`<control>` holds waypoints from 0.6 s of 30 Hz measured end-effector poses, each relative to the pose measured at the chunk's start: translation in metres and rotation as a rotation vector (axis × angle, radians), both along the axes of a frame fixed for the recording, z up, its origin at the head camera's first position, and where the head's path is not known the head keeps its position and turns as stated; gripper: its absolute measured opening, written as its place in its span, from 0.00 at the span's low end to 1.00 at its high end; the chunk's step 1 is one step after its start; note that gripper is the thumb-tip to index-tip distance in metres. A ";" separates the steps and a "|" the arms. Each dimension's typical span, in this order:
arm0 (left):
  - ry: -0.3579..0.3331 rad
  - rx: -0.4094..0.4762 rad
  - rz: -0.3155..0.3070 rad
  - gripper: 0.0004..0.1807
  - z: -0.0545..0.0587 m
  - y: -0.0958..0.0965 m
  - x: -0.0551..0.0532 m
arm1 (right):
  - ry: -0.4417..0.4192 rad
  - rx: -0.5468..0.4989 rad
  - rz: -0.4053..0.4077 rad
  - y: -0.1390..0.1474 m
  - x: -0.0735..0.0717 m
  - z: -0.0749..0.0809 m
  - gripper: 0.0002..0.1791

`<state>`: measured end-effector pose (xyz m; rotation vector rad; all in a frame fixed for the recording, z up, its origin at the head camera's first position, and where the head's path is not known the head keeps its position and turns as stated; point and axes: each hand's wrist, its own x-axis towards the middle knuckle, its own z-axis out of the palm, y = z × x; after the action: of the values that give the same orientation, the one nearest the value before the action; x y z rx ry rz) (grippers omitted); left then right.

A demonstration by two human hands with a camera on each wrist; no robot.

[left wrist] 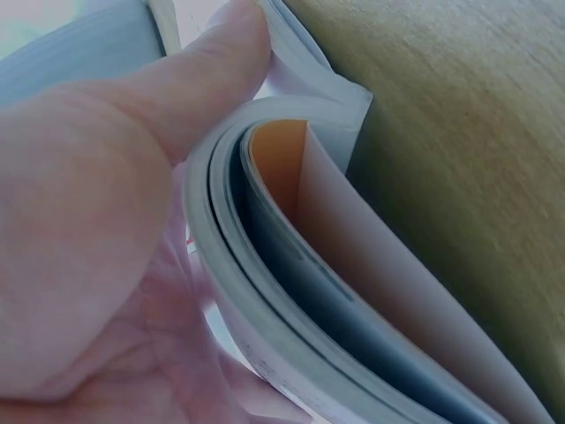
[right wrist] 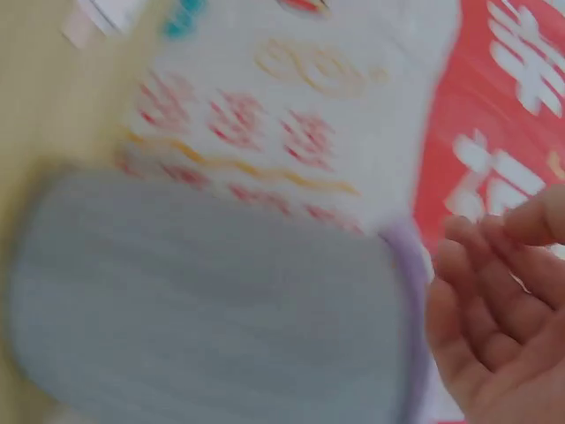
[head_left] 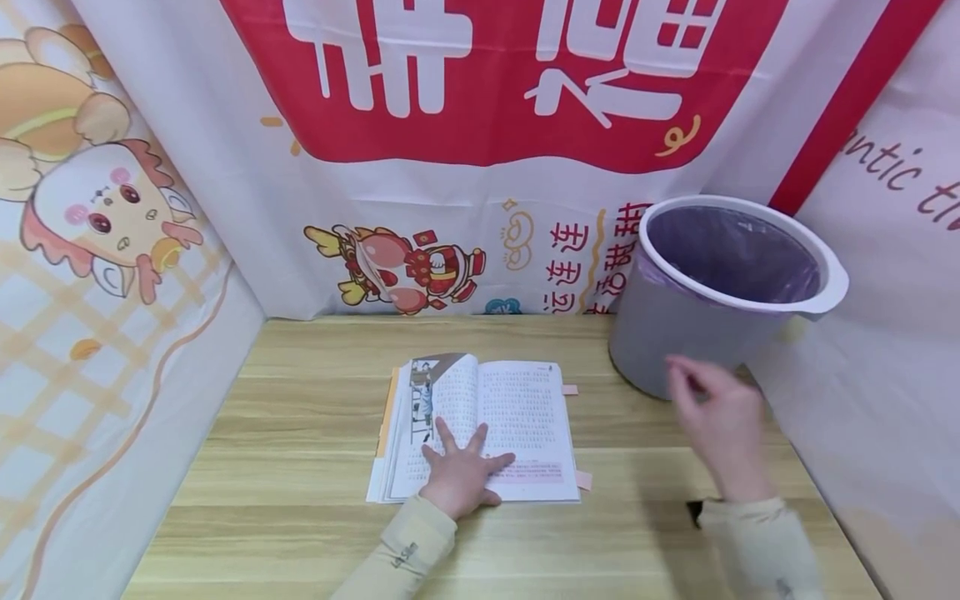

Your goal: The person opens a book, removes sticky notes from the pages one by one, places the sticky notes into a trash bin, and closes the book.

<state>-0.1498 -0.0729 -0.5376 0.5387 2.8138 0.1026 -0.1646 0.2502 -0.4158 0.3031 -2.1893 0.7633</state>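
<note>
An open book [head_left: 517, 417] lies on the wooden table, with a picture on its left page and printed text on both pages. My left hand [head_left: 461, 471] rests on its lower middle with the fingers spread. In the left wrist view, the thumb [left wrist: 203, 84] lies against curved pages [left wrist: 265, 309], and an orange inner surface shows between the leaves. My right hand [head_left: 716, 417] is raised in front of a grey bin [head_left: 645, 333], blurred in the head view. Its fingers [right wrist: 477, 300] are loosely curled with the thumb near their tips, and I see nothing held.
The grey bin has a white rim [head_left: 832, 275] and a purple liner [head_left: 727, 250]. It stands at the table's back right, against printed cloth [head_left: 480, 183]. Pink tabs [head_left: 583, 480] stick out from the book's right edge. Cloth also hangs along both sides.
</note>
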 end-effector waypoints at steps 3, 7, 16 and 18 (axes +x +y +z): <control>-0.002 0.005 0.007 0.38 0.000 0.000 -0.001 | -0.224 0.011 0.039 -0.017 0.017 -0.039 0.09; -0.003 0.010 0.012 0.38 -0.002 0.000 -0.002 | -0.561 -0.014 0.079 -0.038 0.036 -0.079 0.13; -0.004 0.027 0.019 0.38 -0.007 0.000 -0.005 | -0.762 -0.062 0.070 -0.065 0.064 -0.133 0.15; -0.005 0.027 0.020 0.38 -0.008 0.000 -0.005 | -0.764 -0.057 0.063 -0.069 0.067 -0.138 0.16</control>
<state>-0.1548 -0.0726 -0.5459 0.5157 2.8172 0.1457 -0.0974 0.1813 -0.5541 0.0442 -2.8656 1.1028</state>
